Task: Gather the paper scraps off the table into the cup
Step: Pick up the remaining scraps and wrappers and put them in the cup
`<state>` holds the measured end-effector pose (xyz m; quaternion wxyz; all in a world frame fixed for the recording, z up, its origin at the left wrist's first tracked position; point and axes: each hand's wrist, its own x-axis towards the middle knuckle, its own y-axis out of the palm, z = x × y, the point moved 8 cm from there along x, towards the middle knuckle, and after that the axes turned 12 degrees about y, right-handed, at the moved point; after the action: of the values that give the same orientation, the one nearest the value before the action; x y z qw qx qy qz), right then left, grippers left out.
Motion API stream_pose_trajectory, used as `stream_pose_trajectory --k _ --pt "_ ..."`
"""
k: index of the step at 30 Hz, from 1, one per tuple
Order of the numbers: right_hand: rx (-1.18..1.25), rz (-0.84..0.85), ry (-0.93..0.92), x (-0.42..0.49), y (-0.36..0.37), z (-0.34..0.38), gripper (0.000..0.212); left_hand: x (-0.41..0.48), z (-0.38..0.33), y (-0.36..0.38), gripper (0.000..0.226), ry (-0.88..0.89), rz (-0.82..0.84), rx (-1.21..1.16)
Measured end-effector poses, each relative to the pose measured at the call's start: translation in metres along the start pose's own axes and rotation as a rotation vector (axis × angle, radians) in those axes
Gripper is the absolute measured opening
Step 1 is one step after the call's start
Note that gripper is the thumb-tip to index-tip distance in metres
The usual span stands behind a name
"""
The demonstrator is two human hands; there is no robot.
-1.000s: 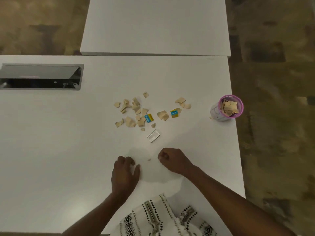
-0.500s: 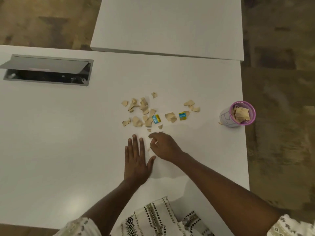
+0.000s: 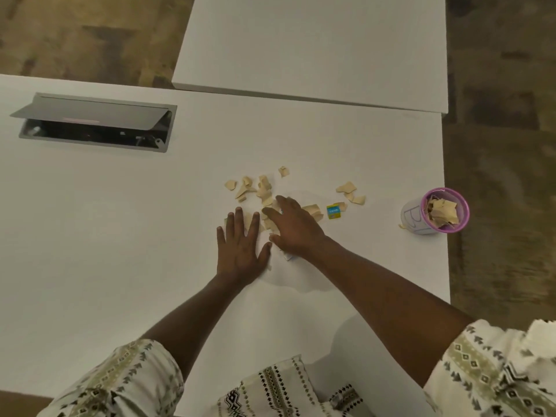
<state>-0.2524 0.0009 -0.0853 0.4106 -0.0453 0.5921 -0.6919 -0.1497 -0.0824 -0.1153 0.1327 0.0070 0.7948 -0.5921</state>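
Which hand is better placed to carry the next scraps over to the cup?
Probably the right hand: it lies spread over the middle of the tan paper scraps, on the side nearer the pink-rimmed cup by the table's right edge. The left hand lies flat, farther from the cup.

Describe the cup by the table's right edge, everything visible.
The cup stands upright near the table's right edge, apart from both hands. Its wall looks pale and translucent with faint drawn marks I cannot read; its rim is pink-purple. Tan paper scraps already fill it close to the rim. One small scrap lies on the table against its base on the left.
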Motion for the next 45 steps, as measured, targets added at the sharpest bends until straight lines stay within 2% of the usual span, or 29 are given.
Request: stream_pose_trajectory --k 3,6,10,15,21,24,28,33,38,41,45 --pt "-0.066 -0.016 -0.045 -0.008 0.010 0.008 0.054 -0.009 -0.007 0.001 0.065 0.022 -0.018 -0.017" --pt "-0.034 -0.082 -0.059 -0.017 0.011 0.007 0.034 -0.014 -0.014 -0.003 0.052 0.060 -0.079 -0.054" --pt "-0.010 -0.132 -0.091 -0.031 0.013 0.000 0.026 -0.017 -0.024 -0.011 0.040 0.087 -0.092 -0.102" --pt "0.053 -0.220 -0.003 -0.040 0.011 -0.021 0.019 -0.013 -0.032 -0.022 0.025 0.095 -0.089 -0.158" --pt "0.516 -0.228 0.247 -0.053 -0.005 -0.057 0.008 -0.011 -0.030 -0.030 0.018 -0.030 -0.135 -0.262" --pt "0.722 -0.239 0.409 -0.062 -0.012 -0.077 0.006 -0.009 -0.024 -0.029 0.021 -0.193 -0.198 -0.423" --pt "0.890 -0.267 0.553 -0.078 -0.018 -0.102 0.013 -0.002 -0.031 -0.033 0.015 -0.341 -0.259 -0.646" --pt "1.030 -0.345 0.615 -0.105 -0.040 -0.132 0.017 0.016 -0.064 -0.036 0.011 -0.449 -0.251 -0.930" --pt "1.072 -0.504 0.632 -0.136 -0.078 -0.183 0.015 0.055 -0.133 -0.051 0.009 -0.327 -0.231 -1.018" --pt "1.056 -0.607 0.718 -0.154 -0.097 -0.225 0.021 0.081 -0.189 -0.062 0.011 -0.194 -0.179 -1.043" --pt "0.984 -0.691 0.808 -0.169 -0.119 -0.267 0.018 0.110 -0.259 -0.078 0.015 -0.070 -0.157 -1.062"
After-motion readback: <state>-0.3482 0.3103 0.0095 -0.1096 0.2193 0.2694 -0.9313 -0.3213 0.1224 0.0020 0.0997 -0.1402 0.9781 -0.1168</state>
